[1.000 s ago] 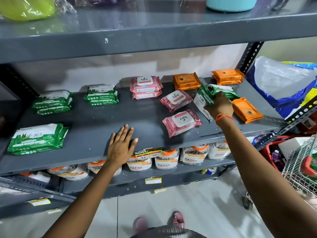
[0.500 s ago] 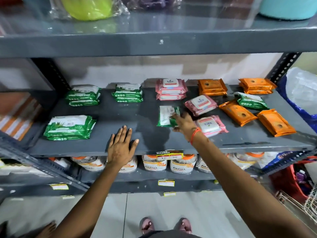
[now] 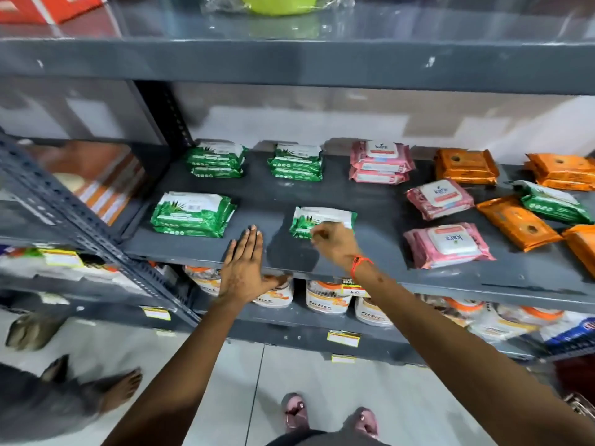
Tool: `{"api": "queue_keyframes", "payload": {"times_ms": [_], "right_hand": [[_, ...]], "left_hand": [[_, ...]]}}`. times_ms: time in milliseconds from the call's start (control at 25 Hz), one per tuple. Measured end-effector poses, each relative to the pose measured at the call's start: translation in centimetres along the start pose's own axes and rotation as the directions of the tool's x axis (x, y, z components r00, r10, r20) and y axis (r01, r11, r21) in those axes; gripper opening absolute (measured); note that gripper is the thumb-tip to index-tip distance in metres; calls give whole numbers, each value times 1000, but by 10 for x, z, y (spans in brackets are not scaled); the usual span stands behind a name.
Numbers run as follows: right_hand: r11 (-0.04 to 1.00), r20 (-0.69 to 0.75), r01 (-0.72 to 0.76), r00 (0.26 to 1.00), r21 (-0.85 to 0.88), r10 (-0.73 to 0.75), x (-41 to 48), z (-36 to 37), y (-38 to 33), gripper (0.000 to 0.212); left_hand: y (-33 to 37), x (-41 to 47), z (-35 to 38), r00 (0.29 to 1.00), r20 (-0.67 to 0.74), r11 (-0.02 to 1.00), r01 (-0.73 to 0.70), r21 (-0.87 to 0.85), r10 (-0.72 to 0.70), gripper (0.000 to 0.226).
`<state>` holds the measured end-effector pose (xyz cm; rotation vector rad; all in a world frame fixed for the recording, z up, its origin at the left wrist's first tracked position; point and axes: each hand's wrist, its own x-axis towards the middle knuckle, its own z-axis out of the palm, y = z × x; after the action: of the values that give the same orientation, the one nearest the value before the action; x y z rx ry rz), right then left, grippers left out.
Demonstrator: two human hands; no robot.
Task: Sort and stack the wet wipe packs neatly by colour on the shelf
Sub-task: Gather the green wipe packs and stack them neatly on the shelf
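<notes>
On the grey middle shelf [image 3: 370, 268], my right hand [image 3: 335, 241] grips the near edge of a green wipe pack [image 3: 325, 215] that lies flat at the front centre. My left hand [image 3: 244, 265] rests flat and open on the shelf's front edge, just left of that pack. Green stacks sit at the back left [image 3: 215, 159], the back centre [image 3: 296, 160] and the front left [image 3: 193, 214]. A pink stack [image 3: 380, 162] stands at the back, with two loose pink packs [image 3: 439, 197] [image 3: 447, 244] to its right. Orange packs [image 3: 465, 165] [image 3: 518, 222] and one more green pack [image 3: 553, 202] lie on the right.
A dark slotted upright [image 3: 167, 117] bounds the shelf on the left. The shelf below holds white tubs [image 3: 328, 296] with yellow price tags [image 3: 343, 338]. A lime-green bowl in plastic [image 3: 277, 3] sits on the top shelf. Another person's feet [image 3: 119, 387] stand at the lower left.
My right hand carried the green pack from the right side leftward and set it down flat at the shelf's front centre. The view shifted left; my left hand stayed on the shelf edge.
</notes>
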<state>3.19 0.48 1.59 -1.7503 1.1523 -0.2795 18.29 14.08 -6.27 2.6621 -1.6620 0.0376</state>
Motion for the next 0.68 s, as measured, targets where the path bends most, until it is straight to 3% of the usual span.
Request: {"api": "queue_keyframes", "payload": {"times_ms": [40,80,160,280,680], "right_hand": [[940,-105,158,975,-303,-197,7,-8,1,23],[821,-104,246,933,-516,-345,14,-15,6,41],[674,50,294,933,-677,-357,28,-29,19,75],[612,222,315,949,-726,-224,45,-30,38,77],[512,286,418,904,-750,-319,47,34,25,67]], "left_hand": [[0,0,0,1000,16,1000,-3,5,3,125],[-1,1,0,1000,25,1000,-7,3,7,125],[-2,0,1,1000,29,1000,-11,-13,11,125],[-1,0,0,999,36,1000,-20,-22,21,125],[2,-1,0,999,10,996,52,-77,-52,132]]}}
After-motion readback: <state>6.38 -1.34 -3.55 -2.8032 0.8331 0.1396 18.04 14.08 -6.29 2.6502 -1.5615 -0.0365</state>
